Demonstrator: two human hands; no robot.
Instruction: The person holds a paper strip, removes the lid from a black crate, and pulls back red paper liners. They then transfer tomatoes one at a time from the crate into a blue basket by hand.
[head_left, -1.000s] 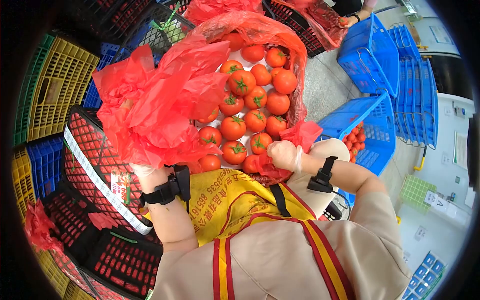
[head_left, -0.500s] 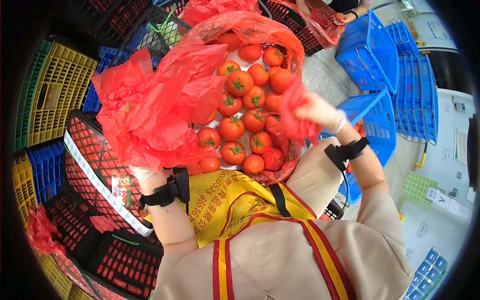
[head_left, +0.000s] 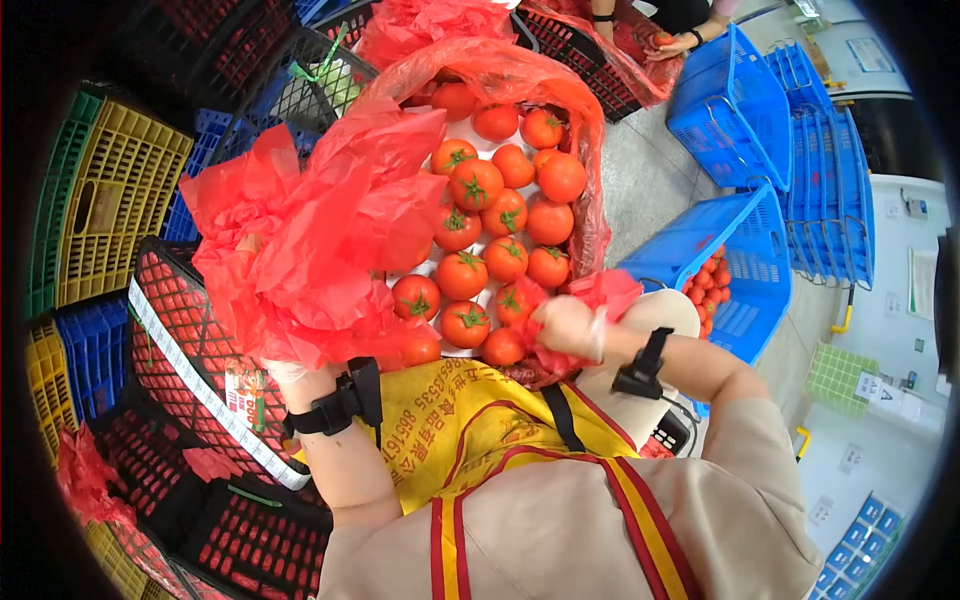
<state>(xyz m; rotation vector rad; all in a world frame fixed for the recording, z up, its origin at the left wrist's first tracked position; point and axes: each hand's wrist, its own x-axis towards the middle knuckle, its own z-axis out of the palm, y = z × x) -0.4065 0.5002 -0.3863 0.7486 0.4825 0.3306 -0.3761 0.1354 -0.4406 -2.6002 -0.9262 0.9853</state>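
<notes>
A crate lined with a red plastic bag [head_left: 592, 150] stands in front of me, holding several red tomatoes [head_left: 475, 184] on white padding. At its left, a large bunch of crumpled red paper [head_left: 320, 230] covers most of my left hand [head_left: 250, 250], whose fingers are largely hidden in the paper. Near the crate's lower right corner, my right hand [head_left: 568, 325] is closed around a piece of red paper [head_left: 603, 292], slightly blurred, beside the lowest tomatoes.
Blue baskets [head_left: 725, 120] stand at the right, one holding small tomatoes [head_left: 708, 290]. Black crates [head_left: 250, 530] lie at lower left, with yellow crates [head_left: 120, 205] beyond. Another person's hands [head_left: 672, 45] hold a tomato at the top.
My right hand has moved down and left with its red paper, from the crate's right side to its lower right corner. The other person's hands have come further into view.
</notes>
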